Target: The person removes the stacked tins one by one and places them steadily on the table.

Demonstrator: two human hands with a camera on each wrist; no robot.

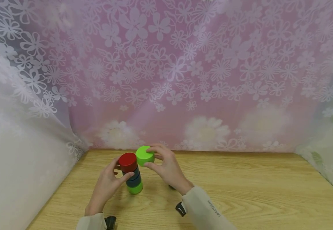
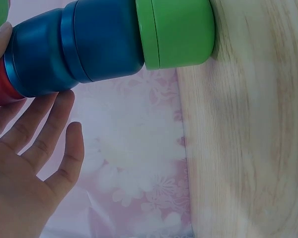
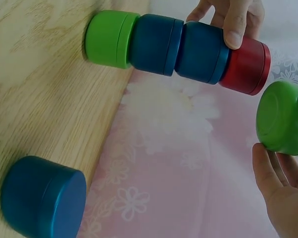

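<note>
A stack of round lidded tins stands on the table. Its base is a green tin, with a lower blue tin and an upper blue tin above it. On top sits a red tin. My left hand grips the upper part of the stack, thumb on one side and fingers on the other, around where red meets blue. My right hand pinches another green tin by its side, off the table and close beside the red one. In the right wrist view the two look slightly apart.
Another blue tin stands on the wood-grain table, mostly hidden under my right wrist in the head view. A pink flowered cloth hangs along the table's back edge, with pale cloth at the left side.
</note>
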